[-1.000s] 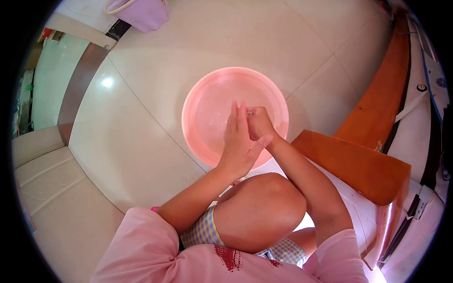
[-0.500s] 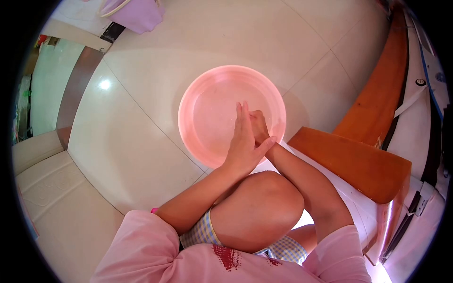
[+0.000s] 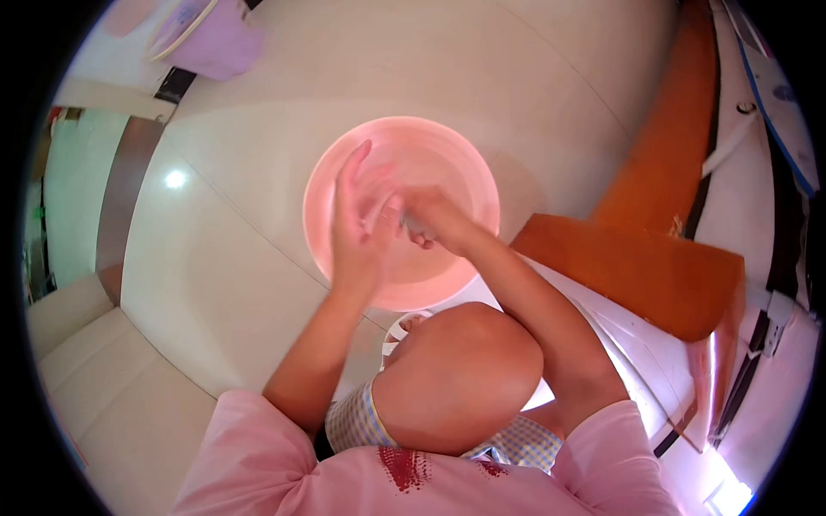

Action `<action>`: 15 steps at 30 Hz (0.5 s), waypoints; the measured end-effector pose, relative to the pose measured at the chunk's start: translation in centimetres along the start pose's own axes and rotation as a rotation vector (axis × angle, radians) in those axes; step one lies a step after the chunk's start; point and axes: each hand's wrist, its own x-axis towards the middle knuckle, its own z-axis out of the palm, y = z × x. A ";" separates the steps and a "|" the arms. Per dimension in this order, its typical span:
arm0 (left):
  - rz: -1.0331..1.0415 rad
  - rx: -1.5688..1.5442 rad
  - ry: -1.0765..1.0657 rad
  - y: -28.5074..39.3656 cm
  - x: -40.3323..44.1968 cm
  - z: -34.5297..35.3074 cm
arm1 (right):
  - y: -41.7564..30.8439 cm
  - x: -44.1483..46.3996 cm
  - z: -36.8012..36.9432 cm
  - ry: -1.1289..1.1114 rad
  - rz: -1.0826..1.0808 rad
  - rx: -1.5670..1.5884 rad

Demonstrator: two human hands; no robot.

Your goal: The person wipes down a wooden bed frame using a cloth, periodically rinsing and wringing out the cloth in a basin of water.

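Note:
Both hands are over a round pink basin on the floor in front of my knee. My left hand is open, its fingers spread and pointing up and away, the palm turned toward the other hand; some fingers are smeared by motion. Close beside its thumb is my right hand, fingers curled inward and closed, knuckles up. Whether anything is inside that curl is hidden. Through the gap between the hands the basin's pale pink inside shows.
Pale floor tiles surround the basin. A brown wooden piece of furniture stands at the right, near my right forearm. A lilac bucket is at the upper left. A white sandal shows beside my knee.
The hands, laid together half a second ago, have come partly apart. My left hand has moved left with its fingers spreading; my right hand has curled. The view has shifted slightly.

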 end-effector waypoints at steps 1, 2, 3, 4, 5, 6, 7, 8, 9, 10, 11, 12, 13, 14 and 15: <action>0.112 0.260 -0.017 -1.2 0.5 -1.4 | 1.0 0.2 0.4 0.187 -0.065 -0.679; 0.107 0.254 -0.048 -1.2 0.4 -2.4 | -0.6 -0.7 0.2 0.148 0.147 -0.190; 0.037 0.415 -0.119 -1.2 0.3 -3.1 | -1.9 -1.7 -0.5 0.173 0.149 -0.185; -0.035 0.577 -0.180 -1.3 0.0 -3.1 | -2.9 -2.7 -1.2 0.091 0.150 0.031; -0.030 0.574 -0.192 -1.4 -0.5 -2.2 | -3.4 -3.8 -1.7 0.003 0.142 0.248; 0.008 0.534 -0.218 -1.4 -0.9 -1.3 | -4.0 -4.8 -2.0 0.016 0.140 0.259; 0.053 0.495 -0.244 -1.2 -0.9 -0.6 | -4.6 -5.6 -2.4 -0.117 0.105 0.363; 0.066 0.496 -0.258 -0.9 -0.7 -0.1 | -5.4 -6.3 -2.8 -0.252 0.063 0.459; 0.001 0.423 -0.285 -0.6 -0.5 0.2 | -6.2 -7.4 -2.7 -0.241 0.047 0.464; -0.065 0.352 -0.311 -0.3 -0.3 0.7 | -6.8 -8.7 -2.2 -0.158 0.034 0.471; -0.054 0.362 -0.321 0.1 -0.2 1.0 | -7.2 -9.5 -2.1 -0.079 0.021 0.478; 0.048 0.338 -0.344 0.5 -0.1 1.6 | -7.1 -9.8 -2.6 -0.081 0.001 0.481; 0.145 0.316 -0.367 0.8 -0.1 1.9 | -6.9 -9.9 -3.2 -0.045 -0.134 0.175; 0.152 0.333 -0.372 1.3 0.0 2.1 | -6.6 -10.4 -3.3 -0.029 -0.209 0.029; 0.123 0.170 -0.375 1.8 0.0 2.0 | -6.6 -11.0 -3.3 -0.003 -0.282 -0.116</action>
